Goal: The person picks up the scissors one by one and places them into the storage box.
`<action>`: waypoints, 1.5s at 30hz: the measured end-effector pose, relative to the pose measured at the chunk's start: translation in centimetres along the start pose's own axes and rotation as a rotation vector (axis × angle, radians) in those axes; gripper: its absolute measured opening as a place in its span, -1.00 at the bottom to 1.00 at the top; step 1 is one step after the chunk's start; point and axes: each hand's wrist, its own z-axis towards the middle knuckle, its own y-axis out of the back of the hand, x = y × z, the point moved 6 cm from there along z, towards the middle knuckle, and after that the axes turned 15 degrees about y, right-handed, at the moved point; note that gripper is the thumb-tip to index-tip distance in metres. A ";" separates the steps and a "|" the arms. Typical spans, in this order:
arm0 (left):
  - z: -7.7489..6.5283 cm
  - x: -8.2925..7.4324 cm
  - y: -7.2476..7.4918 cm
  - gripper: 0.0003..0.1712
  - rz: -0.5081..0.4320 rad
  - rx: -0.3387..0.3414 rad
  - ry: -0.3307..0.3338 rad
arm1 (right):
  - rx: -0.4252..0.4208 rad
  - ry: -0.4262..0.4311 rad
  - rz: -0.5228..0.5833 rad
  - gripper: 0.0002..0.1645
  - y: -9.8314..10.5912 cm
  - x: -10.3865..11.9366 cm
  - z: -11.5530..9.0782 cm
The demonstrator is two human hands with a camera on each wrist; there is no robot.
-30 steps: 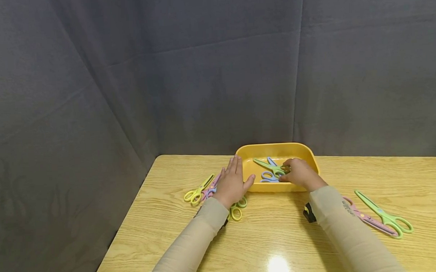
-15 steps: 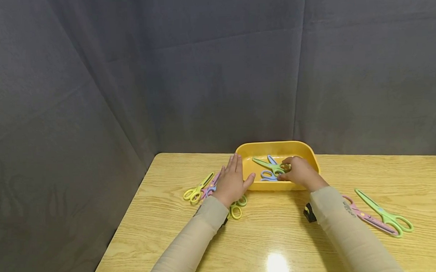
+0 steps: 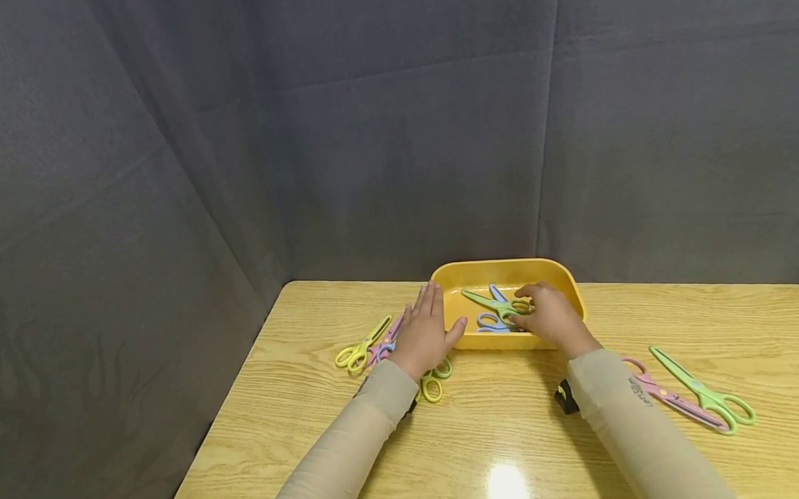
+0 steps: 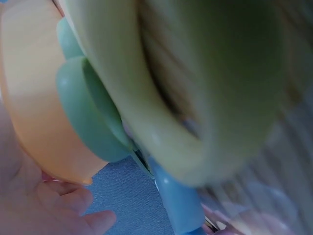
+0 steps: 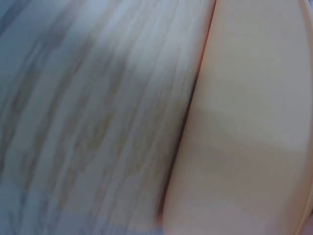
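Observation:
In the head view my left hand [image 3: 424, 340] lies with straight fingers against the left end of the yellow tray [image 3: 502, 341]. My right hand [image 3: 552, 319] reaches over the tray's right side, thumb and fingers spread about the handles of green scissors [image 3: 494, 302]. Those cross blue scissors [image 3: 489, 320] inside the tray. Under and beside my left hand lie yellow scissors [image 3: 363, 346], pink-purple scissors [image 3: 387, 342] and other pairs partly hidden by it. The left wrist view has a blurred yellow-green handle [image 4: 117, 63] up close, with a green handle [image 4: 88, 107] against the tray wall.
Pink scissors [image 3: 672, 400] and green scissors [image 3: 698, 389] lie crossed on the wooden table [image 3: 512, 436] right of my right forearm. Grey cloth [image 3: 403, 168] hangs behind and left of the table. The right wrist view shows the tray's outer wall [image 5: 239, 122] beside wood grain.
My right fingers have risen slightly and spread away from the green scissors' handles, which now show more. The left hand and the scissors on the table have stayed put.

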 end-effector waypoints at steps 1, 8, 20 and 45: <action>0.0 0.0 0.0 -0.03 0.003 -0.003 0.000 | -0.015 0.003 0.001 -0.43 0.0 0.0 0.0; -0.1 0.1 0.2 -0.04 0.003 0.000 0.006 | -0.083 0.035 0.001 -0.50 0.2 0.3 -0.2; 0.1 0.0 0.4 -0.05 0.008 0.007 0.004 | -0.178 0.154 -0.023 -0.62 0.8 0.8 -0.8; 0.6 0.1 -0.5 -0.04 0.020 0.021 0.007 | -0.157 0.175 -0.098 -0.41 4.7 3.3 -6.1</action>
